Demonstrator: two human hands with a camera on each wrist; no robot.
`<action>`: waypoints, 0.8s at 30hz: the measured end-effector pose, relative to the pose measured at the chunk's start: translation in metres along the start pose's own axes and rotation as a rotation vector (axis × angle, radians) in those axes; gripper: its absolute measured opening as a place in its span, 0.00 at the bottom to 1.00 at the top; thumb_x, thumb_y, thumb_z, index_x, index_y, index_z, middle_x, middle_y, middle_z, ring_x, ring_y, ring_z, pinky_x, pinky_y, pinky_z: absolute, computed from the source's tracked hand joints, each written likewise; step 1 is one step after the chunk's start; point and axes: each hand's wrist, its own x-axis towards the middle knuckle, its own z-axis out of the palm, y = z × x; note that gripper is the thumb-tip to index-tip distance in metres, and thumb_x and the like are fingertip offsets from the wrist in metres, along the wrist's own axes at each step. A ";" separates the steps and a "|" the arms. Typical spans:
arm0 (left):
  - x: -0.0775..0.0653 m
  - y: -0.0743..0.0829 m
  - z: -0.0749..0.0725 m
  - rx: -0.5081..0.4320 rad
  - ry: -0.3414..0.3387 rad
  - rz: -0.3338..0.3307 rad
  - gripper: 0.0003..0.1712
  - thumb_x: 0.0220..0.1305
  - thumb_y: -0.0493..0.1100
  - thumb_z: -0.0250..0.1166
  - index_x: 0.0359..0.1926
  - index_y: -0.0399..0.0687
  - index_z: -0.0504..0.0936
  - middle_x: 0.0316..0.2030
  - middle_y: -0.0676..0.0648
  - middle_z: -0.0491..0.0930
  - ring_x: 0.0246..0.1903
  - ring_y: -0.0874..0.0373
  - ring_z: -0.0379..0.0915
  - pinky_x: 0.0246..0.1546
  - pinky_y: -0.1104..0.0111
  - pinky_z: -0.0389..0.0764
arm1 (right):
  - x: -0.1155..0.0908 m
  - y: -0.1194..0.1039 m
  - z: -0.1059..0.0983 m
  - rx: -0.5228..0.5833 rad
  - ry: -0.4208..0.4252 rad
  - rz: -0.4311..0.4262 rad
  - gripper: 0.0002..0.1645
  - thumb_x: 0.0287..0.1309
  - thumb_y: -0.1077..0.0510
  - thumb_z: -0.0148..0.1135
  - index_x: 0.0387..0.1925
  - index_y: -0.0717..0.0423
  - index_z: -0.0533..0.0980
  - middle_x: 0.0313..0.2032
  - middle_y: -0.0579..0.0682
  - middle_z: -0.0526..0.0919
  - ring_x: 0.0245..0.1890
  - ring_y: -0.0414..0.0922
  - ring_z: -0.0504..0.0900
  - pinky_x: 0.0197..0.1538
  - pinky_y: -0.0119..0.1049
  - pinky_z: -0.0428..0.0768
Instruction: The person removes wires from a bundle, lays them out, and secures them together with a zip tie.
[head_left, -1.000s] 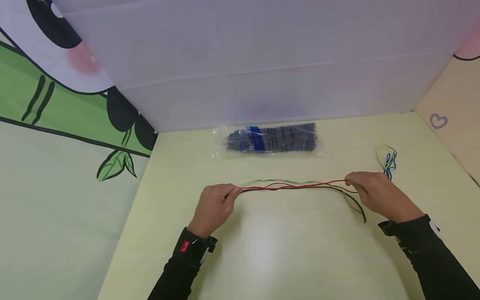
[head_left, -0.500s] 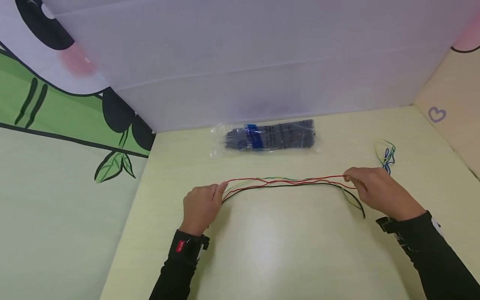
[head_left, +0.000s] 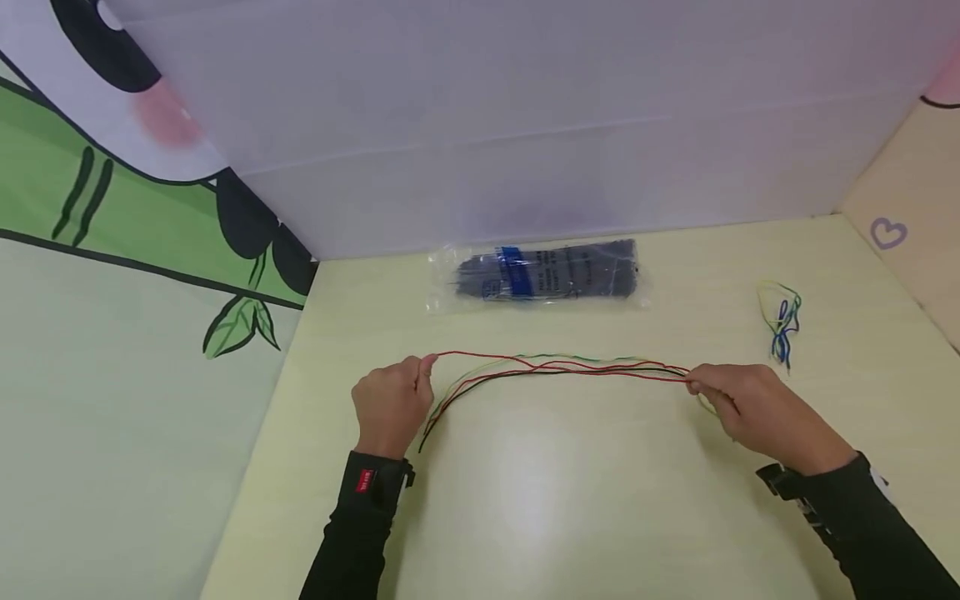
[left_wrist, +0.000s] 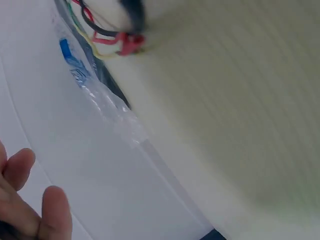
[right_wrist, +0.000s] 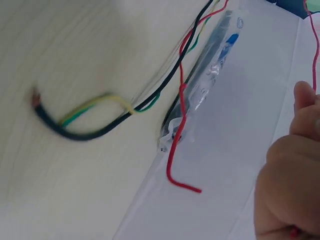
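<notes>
In the head view, my left hand (head_left: 392,404) pinches the end of a red wire (head_left: 480,355) between thumb and finger. My right hand (head_left: 757,410) pinches red wire at the other side. Between them stretches a loose bundle with a black wire (head_left: 577,372) and a yellow-green wire (head_left: 487,367); their left ends droop beside my left hand. The right wrist view shows the black wire's bare copper end (right_wrist: 36,96) and a bent red wire end (right_wrist: 187,186) hanging free. In the left wrist view only some fingertips (left_wrist: 56,212) show, their grip out of sight.
A clear plastic bag (head_left: 555,271) of dark, thin strips with a blue label lies near the back wall. A small tangle of blue and yellow-green wire (head_left: 782,325) lies at the right on the pale wooden table (head_left: 525,517). A printed cloth (head_left: 97,375) hangs at left.
My left hand has moved left from the bundle to a red wire's end, leaving the other left ends loose. My right hand has dropped slightly and shifted its hold on the red wire.
</notes>
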 end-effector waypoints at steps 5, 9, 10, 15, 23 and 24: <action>0.007 0.006 0.006 0.157 -0.148 -0.011 0.26 0.67 0.50 0.63 0.14 0.43 0.74 0.08 0.52 0.57 0.10 0.59 0.50 0.12 0.67 0.53 | 0.001 -0.017 0.007 -0.019 -0.007 -0.009 0.14 0.60 0.70 0.60 0.40 0.48 0.79 0.36 0.43 0.88 0.32 0.34 0.82 0.38 0.40 0.81; 0.009 0.026 0.001 0.232 -0.158 0.071 0.14 0.59 0.44 0.70 0.40 0.36 0.85 0.25 0.41 0.83 0.23 0.45 0.79 0.38 0.53 0.82 | 0.004 -0.018 0.006 -0.046 0.004 0.006 0.13 0.58 0.69 0.62 0.39 0.48 0.79 0.38 0.46 0.88 0.34 0.39 0.85 0.35 0.38 0.80; 0.009 0.032 -0.001 0.241 -0.131 0.083 0.20 0.57 0.42 0.70 0.48 0.35 0.82 0.35 0.36 0.85 0.33 0.40 0.82 0.49 0.49 0.80 | 0.005 -0.017 0.005 -0.050 -0.004 0.007 0.13 0.57 0.69 0.63 0.38 0.48 0.79 0.39 0.46 0.88 0.35 0.40 0.86 0.35 0.37 0.80; 0.012 0.062 -0.009 0.173 -0.088 0.242 0.38 0.58 0.43 0.68 0.69 0.47 0.67 0.67 0.34 0.68 0.66 0.29 0.63 0.68 0.42 0.61 | 0.006 -0.014 -0.002 -0.050 -0.075 0.004 0.12 0.59 0.68 0.62 0.36 0.45 0.78 0.39 0.45 0.88 0.34 0.38 0.83 0.34 0.34 0.78; 0.020 0.082 -0.006 -0.023 -0.101 0.551 0.15 0.62 0.45 0.69 0.50 0.55 0.83 0.49 0.48 0.83 0.59 0.47 0.75 0.69 0.51 0.66 | 0.006 -0.012 -0.006 -0.035 -0.086 -0.034 0.18 0.59 0.69 0.62 0.30 0.38 0.75 0.33 0.37 0.84 0.29 0.28 0.69 0.31 0.27 0.69; 0.020 0.081 -0.005 -0.046 -0.098 0.558 0.11 0.62 0.46 0.69 0.46 0.55 0.84 0.43 0.50 0.84 0.52 0.50 0.79 0.66 0.54 0.70 | 0.006 -0.012 -0.006 -0.031 -0.084 -0.032 0.18 0.59 0.69 0.62 0.31 0.39 0.76 0.33 0.38 0.84 0.29 0.28 0.69 0.31 0.27 0.69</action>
